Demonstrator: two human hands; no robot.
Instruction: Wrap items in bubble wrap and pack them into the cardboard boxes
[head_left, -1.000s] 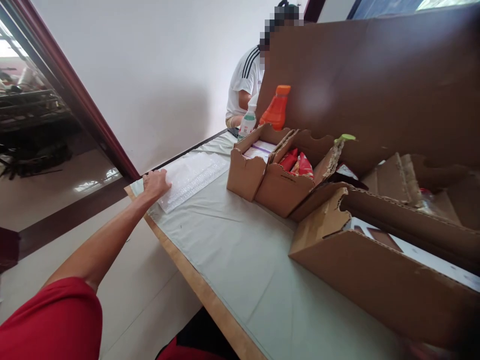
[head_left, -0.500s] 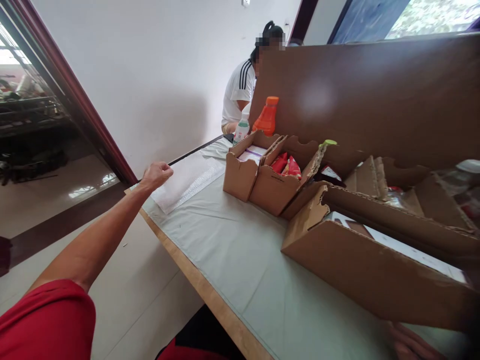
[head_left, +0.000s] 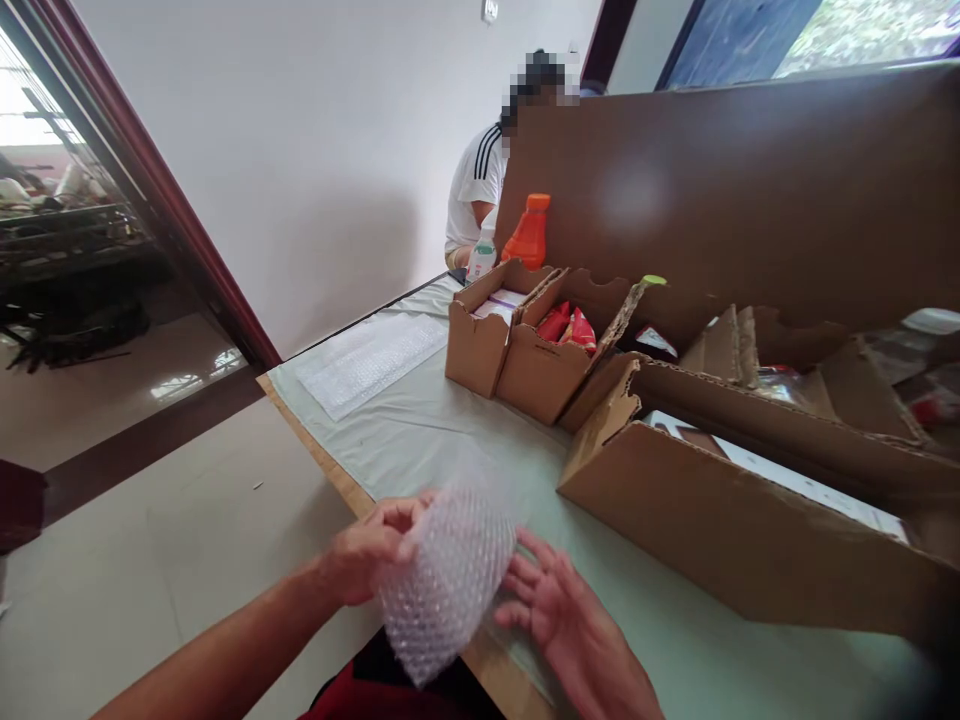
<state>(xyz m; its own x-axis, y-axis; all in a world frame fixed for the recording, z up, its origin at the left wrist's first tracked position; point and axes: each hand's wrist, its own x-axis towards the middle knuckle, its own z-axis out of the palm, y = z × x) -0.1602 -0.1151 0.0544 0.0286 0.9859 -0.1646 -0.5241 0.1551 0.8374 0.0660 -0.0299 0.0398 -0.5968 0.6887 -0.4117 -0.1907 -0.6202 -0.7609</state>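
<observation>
A: What has changed?
B: The left hand [head_left: 379, 545] now pinches a bubble-wrap piece [head_left: 454, 565], brought between it and the right hand [head_left: 559, 605], whose spread fingers grip nothing, contact uncertain. Both can reach it.

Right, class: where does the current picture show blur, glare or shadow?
Head view: the held clear bubble-wrap piece smears at its far end; head view: a pale hazy spot marks the tall brown cardboard panel; head view: a soft shadow falls on the plain white wall, and the bottom right corner is dark.
</observation>
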